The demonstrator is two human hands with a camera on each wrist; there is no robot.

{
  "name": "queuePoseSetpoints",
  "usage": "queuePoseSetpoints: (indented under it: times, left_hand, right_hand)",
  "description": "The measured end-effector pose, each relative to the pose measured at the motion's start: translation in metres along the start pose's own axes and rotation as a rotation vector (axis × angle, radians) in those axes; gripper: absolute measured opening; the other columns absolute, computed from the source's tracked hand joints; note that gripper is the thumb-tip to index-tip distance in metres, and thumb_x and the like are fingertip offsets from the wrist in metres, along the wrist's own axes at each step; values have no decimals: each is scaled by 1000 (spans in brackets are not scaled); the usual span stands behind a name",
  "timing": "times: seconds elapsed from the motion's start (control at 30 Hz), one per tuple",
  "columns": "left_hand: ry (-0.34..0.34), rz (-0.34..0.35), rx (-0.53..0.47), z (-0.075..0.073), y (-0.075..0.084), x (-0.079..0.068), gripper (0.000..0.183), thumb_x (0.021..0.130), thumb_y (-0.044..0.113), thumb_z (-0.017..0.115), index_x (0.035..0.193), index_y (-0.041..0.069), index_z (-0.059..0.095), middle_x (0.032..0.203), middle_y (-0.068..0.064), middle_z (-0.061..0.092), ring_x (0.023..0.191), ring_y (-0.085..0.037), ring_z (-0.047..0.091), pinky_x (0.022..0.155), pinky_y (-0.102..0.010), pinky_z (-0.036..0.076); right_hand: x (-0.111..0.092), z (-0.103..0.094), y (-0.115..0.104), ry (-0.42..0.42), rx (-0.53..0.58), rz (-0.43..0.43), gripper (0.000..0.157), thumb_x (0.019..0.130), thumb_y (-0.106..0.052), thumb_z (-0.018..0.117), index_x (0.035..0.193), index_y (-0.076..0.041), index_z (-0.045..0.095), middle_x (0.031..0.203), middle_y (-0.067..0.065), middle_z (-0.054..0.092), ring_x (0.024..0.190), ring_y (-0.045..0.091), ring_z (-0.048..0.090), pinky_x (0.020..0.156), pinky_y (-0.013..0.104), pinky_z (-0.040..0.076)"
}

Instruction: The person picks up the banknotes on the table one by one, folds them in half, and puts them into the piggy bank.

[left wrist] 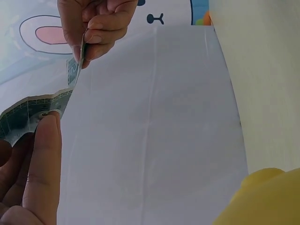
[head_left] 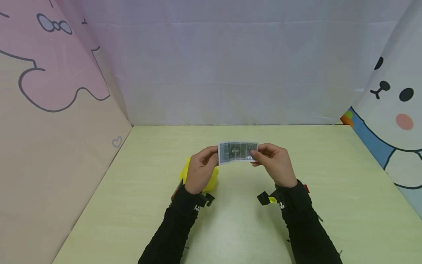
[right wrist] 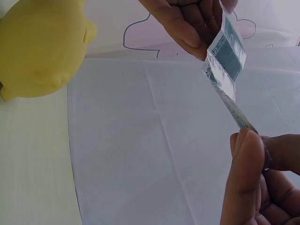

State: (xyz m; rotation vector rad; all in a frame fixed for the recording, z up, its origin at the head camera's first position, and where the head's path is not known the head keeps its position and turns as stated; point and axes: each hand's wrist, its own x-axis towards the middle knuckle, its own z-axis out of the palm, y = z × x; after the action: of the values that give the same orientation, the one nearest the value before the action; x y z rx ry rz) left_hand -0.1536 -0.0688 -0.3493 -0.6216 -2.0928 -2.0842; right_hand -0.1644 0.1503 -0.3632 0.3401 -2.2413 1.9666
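Observation:
A small green-grey banknote [head_left: 234, 151] with a pale border is held up above the table, stretched between both hands. My left hand [head_left: 199, 171] pinches its left end, and my right hand [head_left: 276, 164] pinches the right end between thumb and fingers. Creases run across the banknote [right wrist: 228, 54], which looks bent along folds in the right wrist view. Behind the left hand sits a rounded yellow toy [head_left: 211, 181], partly hidden by that hand in the head view; its smooth yellow body [right wrist: 40, 44] shows more fully from the right wrist.
The pale yellow-green table [head_left: 329, 176] extends around the arms. A white cloth [head_left: 230, 73] hangs along its back edge. Cartoon-printed panels stand at the left [head_left: 66, 146] and right [head_left: 389, 110]. Dark camera mounts [head_left: 263, 198] sit on both wrists.

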Motion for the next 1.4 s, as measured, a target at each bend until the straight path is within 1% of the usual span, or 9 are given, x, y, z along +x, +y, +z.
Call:
queuePoseSetpoints:
  times: [0.07, 0.13, 0.23, 0.4, 0.5, 0.67, 0.97, 1.17, 1.4]
  left_hand:
    - [1, 4, -2, -1, -8, 1, 28, 96, 2, 47, 120, -7, 58, 114, -21, 61, 98, -26, 62, 82, -35, 52]
    - [-4, 17, -1, -1, -11, 2, 28, 96, 7, 50, 120, -5, 58, 114, -19, 61, 97, -24, 62, 82, -34, 53]
    - [-16, 28, -1, -2, -14, 3, 30, 95, 12, 53, 120, -3, 59, 113, -17, 62, 96, -22, 62, 81, -34, 53]
    - [-46, 23, -4, 0, -16, 3, 32, 94, 15, 55, 121, -3, 58, 113, -17, 61, 96, -21, 61, 79, -29, 51]
    - [-69, 3, -28, 1, -16, 3, 34, 94, 16, 55, 122, -3, 57, 115, -18, 60, 95, -20, 61, 79, -29, 51]
    - [-105, -35, -81, 4, -16, 2, 39, 93, 20, 57, 124, -3, 55, 118, -18, 59, 97, -22, 61, 84, -34, 51]
    - [-120, -113, -57, 7, -13, 4, 38, 90, 22, 61, 122, 1, 58, 111, -13, 63, 90, -21, 63, 82, -35, 53]
    - [-126, -109, -46, 8, -11, 5, 34, 89, 19, 62, 118, 0, 60, 105, -14, 64, 85, -23, 63, 78, -36, 54]
    - [-108, -116, -25, 10, -8, 5, 31, 89, 19, 62, 114, 0, 62, 103, -13, 65, 84, -24, 63, 76, -35, 54]
  right_hand:
    - [0, 0, -1, -5, 3, -2, 22, 87, -11, 64, 97, 9, 62, 88, 28, 59, 68, 20, 63, 64, 33, 56]
    - [-1, 1, -2, -8, 3, -2, 23, 87, -12, 64, 97, 8, 62, 87, 24, 61, 68, 21, 64, 64, 33, 56]
    - [-1, 1, -3, -11, 5, 0, 23, 87, -13, 64, 97, 8, 63, 86, 18, 62, 69, 21, 64, 64, 32, 56]
    - [-2, 3, -5, -22, 17, -1, 22, 86, -13, 65, 94, 8, 62, 83, 18, 61, 69, 23, 64, 64, 34, 56]
    - [-2, 5, -7, -27, 18, -1, 23, 86, -13, 65, 94, 8, 62, 86, 19, 62, 69, 24, 64, 64, 34, 56]
    - [-2, 6, -10, -31, 21, 16, 25, 86, -15, 66, 95, 8, 63, 93, 21, 63, 69, 23, 63, 63, 33, 56]
    - [-3, 10, -12, -61, 35, 12, 22, 87, -13, 65, 94, 7, 63, 94, 22, 63, 71, 23, 63, 64, 35, 56]
    - [-4, 10, -14, -71, 17, 9, 17, 89, -9, 61, 97, 6, 63, 96, 19, 64, 73, 23, 63, 64, 31, 56]
    - [-4, 9, -16, -93, 19, 4, 20, 89, -11, 61, 101, 5, 64, 96, 19, 65, 70, 23, 63, 64, 31, 56]
